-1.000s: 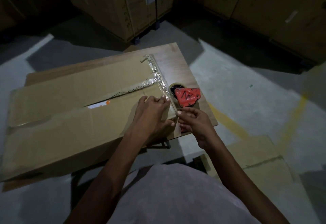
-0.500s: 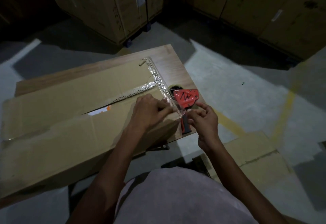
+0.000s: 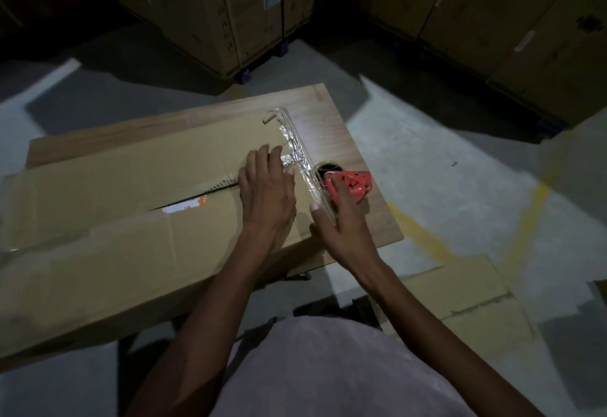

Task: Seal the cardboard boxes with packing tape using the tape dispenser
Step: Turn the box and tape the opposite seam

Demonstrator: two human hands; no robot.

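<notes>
- A long, flat brown cardboard box (image 3: 124, 219) lies across a wooden desk (image 3: 331, 127), its long axis running from the left edge of the view toward the right, slightly angled away from the person.
- The centre seam between the two top flaps gapes open along the middle, showing a white and orange patch inside; only its right end carries a short piece of shiny tape.
- A strip of clear shiny packing tape (image 3: 297, 150) runs along the box's right end, from the far corner toward the near one, at right angles to the box's length.
- The left hand (image 3: 266, 196) lies flat on the box top with straight fingers, pressing the cardboard just left of that strip, fingertips at the taped end of the seam.
- The right hand (image 3: 341, 219) sits at the near part of the strip, fingers extended and relaxed, thumb on the tape edge; it holds nothing that can be seen.
- A red plastic tape dispenser with its roll (image 3: 349, 183) rests on the desk just beside the box's right end, directly beyond the right fingers, touching or nearly touching them.
- The dispenser lies to the right of both hands, and the right hand is clearly the nearer one, so it is probably the hand to take it up.
- The open seam stretches leftward from the hands, so the likely next tape run follows the box's long axis.
</notes>
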